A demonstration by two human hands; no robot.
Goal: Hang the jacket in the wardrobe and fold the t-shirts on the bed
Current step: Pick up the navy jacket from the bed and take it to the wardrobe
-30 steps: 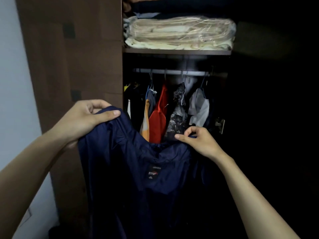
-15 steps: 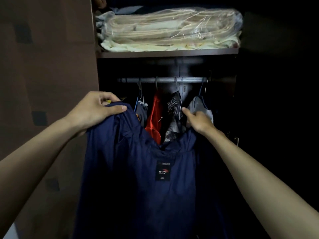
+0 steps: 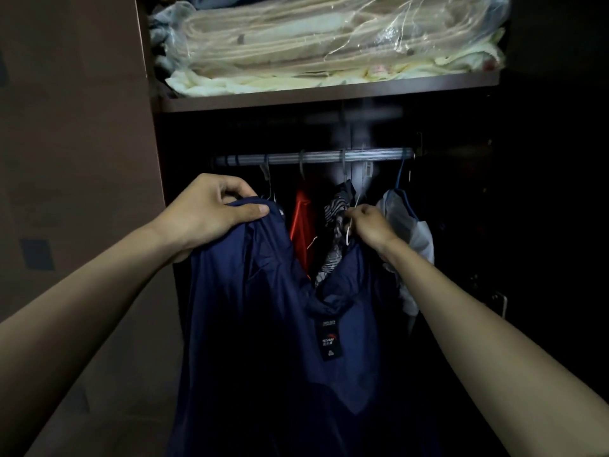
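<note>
One navy jacket [image 3: 263, 308] is hanging from the left hand's [image 3: 207, 216] curled grip; the right hand [image 3: 369, 225] is pinching one white hanger [image 3: 350, 230]; the jacket's neck label [image 3: 328, 338] is unreadable

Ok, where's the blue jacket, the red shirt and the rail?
navy jacket [image 3: 263, 308], head view, front panel.
red shirt [image 3: 301, 232], head view, its middle.
clothes rail [image 3: 323, 157], head view, mid-bar.

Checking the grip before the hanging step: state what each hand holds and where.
The left hand grips the navy jacket at its upper left edge. The right hand pinches a thin white hanger beside the jacket's collar; any cloth in that grip cannot be told.
</note>
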